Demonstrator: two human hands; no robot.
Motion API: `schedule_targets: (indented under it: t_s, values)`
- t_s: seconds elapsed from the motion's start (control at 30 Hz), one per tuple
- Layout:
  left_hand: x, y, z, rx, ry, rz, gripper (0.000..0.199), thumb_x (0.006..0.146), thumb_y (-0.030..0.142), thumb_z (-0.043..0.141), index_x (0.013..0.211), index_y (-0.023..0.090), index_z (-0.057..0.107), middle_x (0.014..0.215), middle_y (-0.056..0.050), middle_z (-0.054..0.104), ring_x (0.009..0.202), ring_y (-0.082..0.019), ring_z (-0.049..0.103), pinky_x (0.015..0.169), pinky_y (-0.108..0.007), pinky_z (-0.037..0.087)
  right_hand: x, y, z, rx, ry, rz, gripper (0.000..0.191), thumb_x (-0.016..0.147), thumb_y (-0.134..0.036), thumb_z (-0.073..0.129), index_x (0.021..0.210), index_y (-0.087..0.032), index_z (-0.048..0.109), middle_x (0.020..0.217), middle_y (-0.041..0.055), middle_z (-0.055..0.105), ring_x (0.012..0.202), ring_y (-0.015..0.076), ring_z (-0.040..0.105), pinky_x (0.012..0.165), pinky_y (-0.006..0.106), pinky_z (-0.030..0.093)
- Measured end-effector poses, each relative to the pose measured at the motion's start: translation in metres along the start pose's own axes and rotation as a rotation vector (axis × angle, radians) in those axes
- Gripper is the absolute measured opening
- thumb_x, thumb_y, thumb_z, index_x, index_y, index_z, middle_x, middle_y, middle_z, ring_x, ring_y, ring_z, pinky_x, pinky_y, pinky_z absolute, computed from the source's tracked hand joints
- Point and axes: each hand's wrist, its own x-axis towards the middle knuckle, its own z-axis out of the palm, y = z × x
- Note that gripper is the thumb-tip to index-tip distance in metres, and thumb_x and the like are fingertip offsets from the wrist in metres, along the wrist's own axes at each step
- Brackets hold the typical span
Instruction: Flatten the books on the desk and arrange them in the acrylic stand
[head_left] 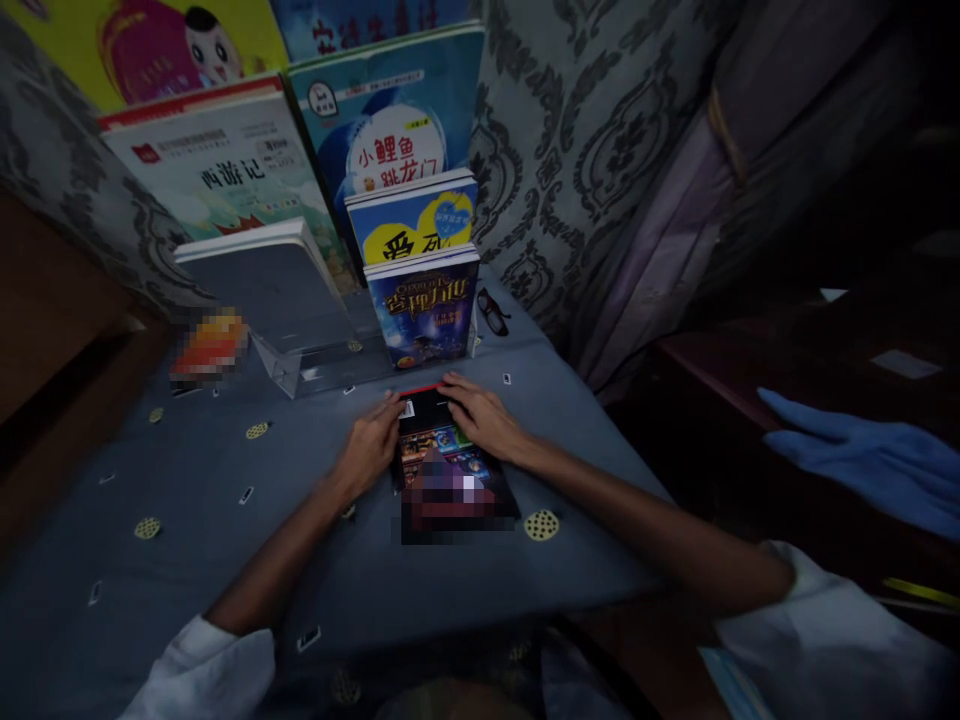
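Observation:
A dark book [435, 440] with small colourful pictures on its cover lies on the cloth-covered table, its lower part blurred by pixels. My left hand [373, 440] is curled around its left edge near the top corner. On the opposite side, my right hand [487, 418] grips the upper right edge, its fingers reaching over the corner. The thumbs and the book's underside are partly hidden. Just beyond the hands, a blue-purple book [426, 312] stands upright in front of a blue and yellow book [412, 222].
A clear stand [281, 370] supports a grey-backed book [262, 285] at the left. Taller picture books [397, 110] lean behind. Dark glasses [493, 312] lie near the patterned curtain [555, 120]. A pixelated orange item [210, 345] is at left; a blue glove [862, 455] lies at right.

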Motion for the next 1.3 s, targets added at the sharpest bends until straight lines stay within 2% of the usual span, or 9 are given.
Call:
schedule_targets:
  t_s: [0.17,0.27,0.47,0.67,0.8,0.97,1.07,1.3]
  values:
    - [0.017,-0.014,-0.007,0.039,-0.024,-0.038,0.035,0.097,0.018,0.04,0.125,0.016,0.062,0.138,-0.012,0.064,0.134,-0.025,0.056,0.115,-0.051,0.044,0.015,0.007,0.0,0.054,0.003,-0.012,0.042,0.095,-0.018,0.045,0.133,-0.016,0.063,0.144,0.0153,0.059,0.137,0.0257,0.052,0.115,0.051,0.042]
    - [0.021,-0.012,-0.009,0.114,-0.05,-0.034,0.036,0.096,0.017,0.041,0.126,0.016,0.062,0.137,-0.012,0.064,0.132,-0.026,0.058,0.114,-0.051,0.044,0.013,0.013,-0.005,0.073,0.039,0.008,0.043,0.095,-0.018,0.045,0.135,-0.02,0.061,0.142,0.0114,0.061,0.136,0.0247,0.053,0.114,0.051,0.043]
    - [0.036,0.009,-0.002,0.198,-0.124,-0.005,0.037,0.097,0.019,0.042,0.13,0.013,0.059,0.138,-0.014,0.063,0.131,-0.027,0.058,0.112,-0.048,0.047,0.014,0.019,-0.018,0.15,0.089,0.113,0.042,0.095,-0.018,0.043,0.131,-0.024,0.065,0.131,0.0064,0.069,0.12,0.0231,0.065,0.105,0.046,0.05]
    - [0.067,0.036,0.02,0.221,-0.209,0.082,0.04,0.096,0.015,0.044,0.133,0.011,0.057,0.141,-0.016,0.06,0.135,-0.027,0.055,0.115,-0.046,0.044,0.018,0.019,-0.022,0.19,0.103,0.135,0.043,0.096,-0.018,0.041,0.132,-0.023,0.063,0.131,0.0054,0.07,0.121,0.0212,0.064,0.106,0.044,0.049]
    - [0.075,0.046,0.028,0.208,-0.224,0.143,0.043,0.095,0.015,0.044,0.137,0.01,0.054,0.146,-0.016,0.056,0.139,-0.027,0.051,0.116,-0.046,0.042,0.019,0.019,-0.023,0.207,0.092,0.137,0.042,0.098,-0.02,0.039,0.133,-0.019,0.062,0.131,0.0079,0.07,0.122,0.0201,0.064,0.107,0.041,0.049]
    - [0.065,0.054,0.024,0.182,-0.289,0.187,0.045,0.098,0.016,0.043,0.141,0.008,0.052,0.15,-0.018,0.051,0.143,-0.027,0.045,0.119,-0.046,0.037,0.021,0.017,-0.023,0.218,0.068,0.118,0.041,0.1,-0.021,0.036,0.134,-0.019,0.06,0.125,0.0078,0.073,0.119,0.0197,0.066,0.105,0.041,0.049]
    - [0.054,0.062,0.019,0.162,-0.33,0.233,0.044,0.099,0.017,0.042,0.141,0.01,0.052,0.151,-0.016,0.05,0.145,-0.025,0.042,0.12,-0.047,0.035,0.02,0.015,-0.023,0.192,0.058,0.119,0.041,0.1,-0.02,0.037,0.134,-0.018,0.06,0.125,0.008,0.073,0.119,0.0203,0.066,0.105,0.041,0.049]
    - [0.0,0.105,0.004,0.116,-0.442,0.35,0.041,0.103,0.027,0.043,0.143,0.019,0.052,0.151,-0.01,0.052,0.146,-0.023,0.04,0.12,-0.047,0.036,0.016,0.012,-0.024,0.152,0.047,0.098,0.042,0.095,-0.017,0.044,0.134,-0.019,0.059,0.128,0.0082,0.071,0.12,0.0208,0.064,0.104,0.041,0.05]
